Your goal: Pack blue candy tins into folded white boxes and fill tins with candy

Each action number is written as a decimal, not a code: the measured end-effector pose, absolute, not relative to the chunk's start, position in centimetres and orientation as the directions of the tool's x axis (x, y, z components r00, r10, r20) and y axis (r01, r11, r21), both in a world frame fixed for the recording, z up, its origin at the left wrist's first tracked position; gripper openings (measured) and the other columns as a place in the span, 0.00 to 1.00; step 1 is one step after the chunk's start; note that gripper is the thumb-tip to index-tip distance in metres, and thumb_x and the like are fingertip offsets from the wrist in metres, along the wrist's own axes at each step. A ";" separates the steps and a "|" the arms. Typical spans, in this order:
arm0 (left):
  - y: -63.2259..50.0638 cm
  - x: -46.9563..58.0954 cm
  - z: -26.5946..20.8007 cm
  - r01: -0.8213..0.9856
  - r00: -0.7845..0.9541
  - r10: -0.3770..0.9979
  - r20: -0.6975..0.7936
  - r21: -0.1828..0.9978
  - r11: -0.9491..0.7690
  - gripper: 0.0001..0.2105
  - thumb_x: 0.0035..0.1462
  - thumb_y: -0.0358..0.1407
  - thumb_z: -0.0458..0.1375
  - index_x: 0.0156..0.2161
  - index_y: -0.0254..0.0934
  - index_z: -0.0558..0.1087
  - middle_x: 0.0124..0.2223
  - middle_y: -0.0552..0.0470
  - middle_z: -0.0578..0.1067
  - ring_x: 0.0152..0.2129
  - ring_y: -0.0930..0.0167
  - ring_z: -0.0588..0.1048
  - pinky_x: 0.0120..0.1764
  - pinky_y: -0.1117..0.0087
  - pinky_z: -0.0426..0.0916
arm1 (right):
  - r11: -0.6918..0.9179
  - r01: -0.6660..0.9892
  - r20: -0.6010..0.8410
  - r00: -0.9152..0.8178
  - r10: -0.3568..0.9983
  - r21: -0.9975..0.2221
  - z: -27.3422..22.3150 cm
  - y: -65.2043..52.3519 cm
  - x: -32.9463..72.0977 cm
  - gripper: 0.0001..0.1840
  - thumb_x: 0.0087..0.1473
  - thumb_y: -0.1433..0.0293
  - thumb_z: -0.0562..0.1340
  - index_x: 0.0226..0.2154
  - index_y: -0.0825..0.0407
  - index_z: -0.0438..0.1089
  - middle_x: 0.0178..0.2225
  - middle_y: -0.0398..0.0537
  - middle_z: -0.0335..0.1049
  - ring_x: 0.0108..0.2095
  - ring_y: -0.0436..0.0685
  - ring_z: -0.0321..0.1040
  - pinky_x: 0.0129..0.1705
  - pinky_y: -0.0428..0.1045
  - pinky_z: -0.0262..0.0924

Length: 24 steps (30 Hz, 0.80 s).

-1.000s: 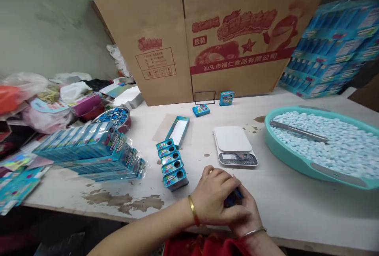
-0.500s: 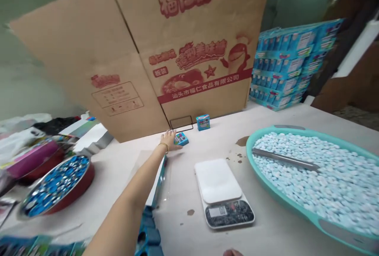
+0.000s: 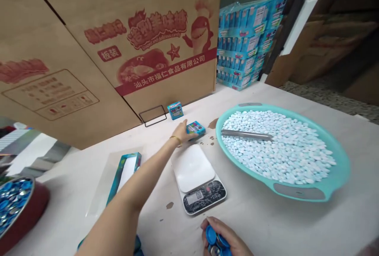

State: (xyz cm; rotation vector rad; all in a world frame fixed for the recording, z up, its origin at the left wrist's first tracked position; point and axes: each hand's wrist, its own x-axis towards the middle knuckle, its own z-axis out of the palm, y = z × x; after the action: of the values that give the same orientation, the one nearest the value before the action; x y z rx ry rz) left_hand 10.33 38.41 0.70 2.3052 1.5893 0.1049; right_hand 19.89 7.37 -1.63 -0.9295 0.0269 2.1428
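My left hand (image 3: 181,131) reaches across the table, its fingers closed on the left end of a small blue candy box (image 3: 196,127), just behind the scale. Low in the view, my right hand (image 3: 229,232) is cupped around several small blue-and-silver round tins (image 3: 211,234). Between the two hands lies a white kitchen scale (image 3: 194,169), its display reading what looks like 0.0. Another blue candy box (image 3: 175,110) stands upright against the large carton. Under my left forearm is an open blue tray box (image 3: 126,169) with a white inside, on a clear plastic sheet.
On the right, a turquoise basin (image 3: 340,169) holds pale blue candies with a metal scoop (image 3: 247,134) on them. A large cardboard carton (image 3: 166,86) walls off the back. Stacked blue boxes (image 3: 245,45) stand behind right. At left is a red bowl (image 3: 31,208) of blue-and-silver tins.
My left hand has moved right and nearer with the small candy box, which was by the wire frame. My right hand has come into view with the tins. The view has turned right.
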 end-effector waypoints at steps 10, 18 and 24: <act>16.9 8.1 8.9 0.470 0.824 0.564 -0.060 0.627 -0.621 0.13 0.59 0.44 0.56 0.41 0.35 0.71 0.36 0.49 0.74 0.32 0.71 0.72 0.37 0.70 0.67 | -0.583 -0.797 -0.695 -0.330 0.638 -0.156 1.2 6.2 21.1 0.13 0.45 0.62 0.68 0.28 0.54 0.68 0.21 0.42 0.68 0.19 0.48 0.65 0.11 0.38 0.43; -0.5 1.7 6.4 0.778 0.384 0.922 -0.045 0.554 -0.297 0.08 0.61 0.37 0.54 0.41 0.36 0.72 0.41 0.45 0.71 0.38 0.68 0.70 0.41 0.67 0.66 | -0.876 -0.406 -0.623 -0.623 0.473 -0.260 1.4 0.0 15.8 0.22 0.49 0.53 0.64 0.25 0.56 0.67 0.17 0.45 0.67 0.13 0.47 0.61 0.10 0.39 0.50; -4.4 -2.2 8.4 0.662 0.122 0.992 0.032 0.742 -0.106 0.05 0.61 0.34 0.53 0.33 0.37 0.68 0.46 0.46 0.73 0.42 0.69 0.71 0.45 0.67 0.66 | -0.868 -0.293 -0.544 -0.687 0.482 -0.400 3.0 -1.7 13.6 0.28 0.38 0.48 0.70 0.31 0.53 0.68 0.23 0.42 0.69 0.17 0.47 0.64 0.10 0.38 0.48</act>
State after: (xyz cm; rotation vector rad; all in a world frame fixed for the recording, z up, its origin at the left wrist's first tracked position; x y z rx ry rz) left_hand -2.17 -4.37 8.43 1.8336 1.5988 0.7455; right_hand 13.64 -1.71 3.03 -0.9248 -0.3944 2.5180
